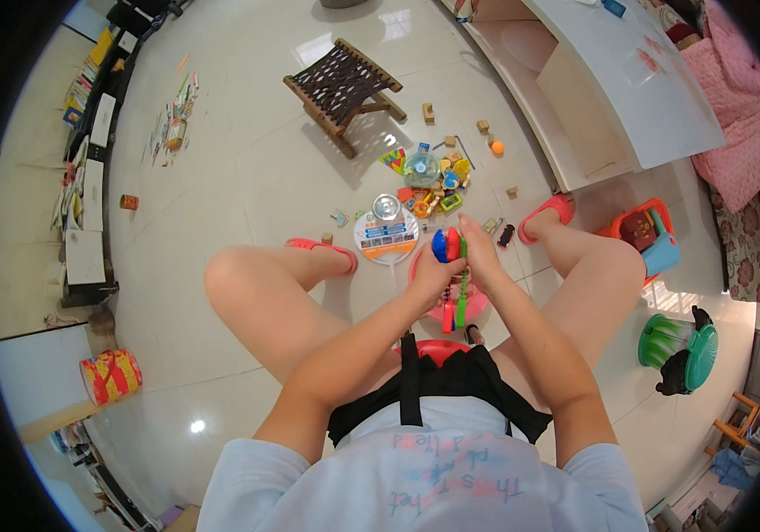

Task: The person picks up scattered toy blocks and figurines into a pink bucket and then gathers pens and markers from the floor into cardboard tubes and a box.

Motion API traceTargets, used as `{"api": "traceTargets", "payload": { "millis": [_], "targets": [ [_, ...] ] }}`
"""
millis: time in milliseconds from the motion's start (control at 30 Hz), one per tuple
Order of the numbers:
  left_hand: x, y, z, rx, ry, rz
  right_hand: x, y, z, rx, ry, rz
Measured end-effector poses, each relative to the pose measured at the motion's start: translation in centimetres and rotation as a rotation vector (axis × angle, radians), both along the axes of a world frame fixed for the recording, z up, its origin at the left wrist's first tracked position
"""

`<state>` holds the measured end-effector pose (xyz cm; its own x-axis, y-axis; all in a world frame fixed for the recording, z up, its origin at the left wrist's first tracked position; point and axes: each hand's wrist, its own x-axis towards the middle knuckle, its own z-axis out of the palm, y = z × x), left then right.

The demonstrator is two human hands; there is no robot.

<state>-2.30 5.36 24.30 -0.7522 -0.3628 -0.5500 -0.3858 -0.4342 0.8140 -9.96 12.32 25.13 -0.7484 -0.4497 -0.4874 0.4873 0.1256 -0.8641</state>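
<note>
Between my knees, my left hand (pixel 434 274) is closed round a bundle of long plastic toys (pixel 462 306) in red, green and blue. Blue and red rounded ends stick out above my fingers, and the long red and green parts hang below them. My right hand (pixel 479 252) lies along the bundle's right side, fingers pointing away from me and pressed against it. The toys' exact kind is hard to make out. Beneath both hands is a pink basin (pixel 479 308), partly hidden by the hands and toys.
Beyond my hands lie a round paper fan (pixel 386 239), a silver tin lid (pixel 387 207), a clear container (pixel 421 169) and a pile of colourful toys (pixel 437 199). Wooden blocks and an orange ball (pixel 498 148) are scattered farther off. A woven stool (pixel 344 84) stands ahead; an orange basket (pixel 612 229) is at right.
</note>
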Motion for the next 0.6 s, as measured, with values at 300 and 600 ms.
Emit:
{"api": "traceTargets", "payload": {
  "millis": [300, 600],
  "targets": [
    [0.1, -1.2, -5.9, 0.094, -0.222, 0.301, 3.0, 1.4, -7.4, 0.179, -0.412, 0.381],
    [2.3, -1.3, -12.1, -0.384, -0.285, -0.047, 4.3, 3.1, -5.2, 0.335, -0.318, 0.508]
  ]
}}
